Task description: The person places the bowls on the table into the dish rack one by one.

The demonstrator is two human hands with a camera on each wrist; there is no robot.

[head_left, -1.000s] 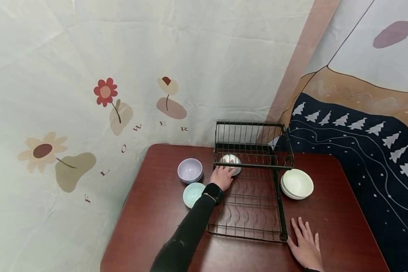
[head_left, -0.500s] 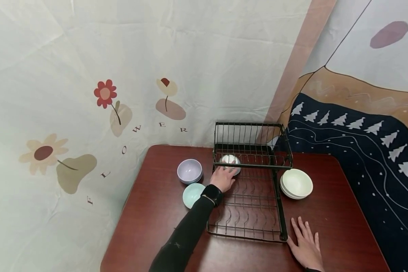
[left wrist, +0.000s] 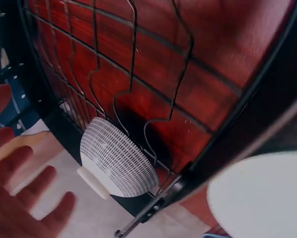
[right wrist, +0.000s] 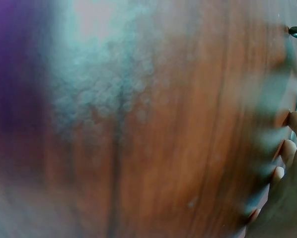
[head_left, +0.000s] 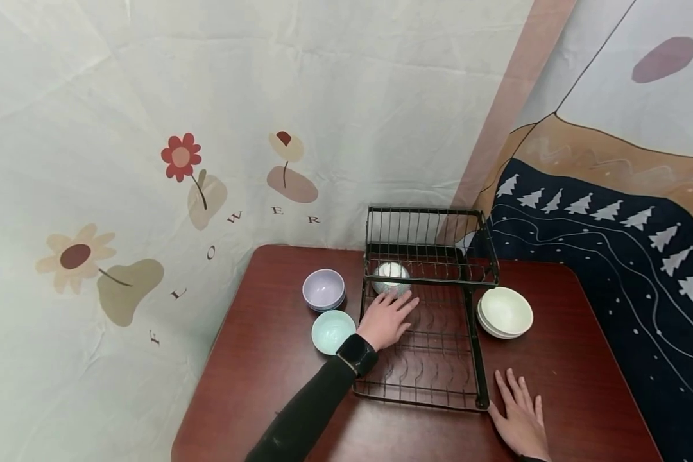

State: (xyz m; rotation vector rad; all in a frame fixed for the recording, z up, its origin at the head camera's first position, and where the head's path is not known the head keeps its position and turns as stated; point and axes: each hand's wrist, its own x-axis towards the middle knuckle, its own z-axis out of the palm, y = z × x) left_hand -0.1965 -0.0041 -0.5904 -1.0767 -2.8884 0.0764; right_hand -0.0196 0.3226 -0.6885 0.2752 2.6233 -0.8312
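A white bowl with a fine grey dash pattern (left wrist: 113, 163) sits tilted against the wires at the back of the black dish rack (left wrist: 131, 74), under its upper tier. My left hand (head_left: 385, 319) hovers over the rack's lower tier with fingers spread, just in front of that bowl. In the left wrist view a gap shows between the fingers (left wrist: 37, 186) and the bowl. On the table to the right of the rack, my right hand (head_left: 520, 417) rests flat, fingers spread and holding nothing. The right wrist view is mostly blurred tabletop.
Left of the rack stand a stack of bowls topped by a lilac one (head_left: 323, 289) and a mint bowl (head_left: 332, 330) close to my left wrist. A stack of cream bowls (head_left: 505, 311) stands right of the rack. A fabric backdrop (head_left: 300, 96) hangs behind the table (head_left: 254, 359).
My left hand has let go of the patterned bowl and drawn back toward me, its fingers spreading. The bowl stays in the rack. My right hand has not moved.
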